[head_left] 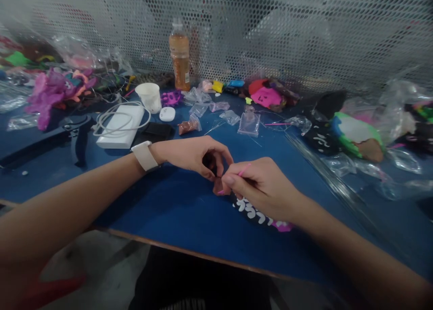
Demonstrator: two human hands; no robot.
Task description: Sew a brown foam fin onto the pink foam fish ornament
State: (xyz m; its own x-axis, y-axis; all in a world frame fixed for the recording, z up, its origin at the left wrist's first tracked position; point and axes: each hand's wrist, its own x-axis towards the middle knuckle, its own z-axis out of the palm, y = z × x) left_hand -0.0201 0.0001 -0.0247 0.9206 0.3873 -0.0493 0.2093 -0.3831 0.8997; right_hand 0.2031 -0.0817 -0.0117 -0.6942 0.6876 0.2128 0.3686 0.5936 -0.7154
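Observation:
Over the blue table, my left hand curls its fingers around a small brown clay-like piece, mostly covered by the fingers. My right hand pinches a thin pink stick; its lower tip touches or nearly touches the brown piece. The fingertips of both hands are close together. Under my right hand lies a flat black piece with raised white shapes and a magenta end, partly hidden by that hand.
Behind my left wrist sit a white box with a cable, a paper cup and a white case. A drink bottle stands by the perforated panel. Thin wires and colourful clay pieces lie right.

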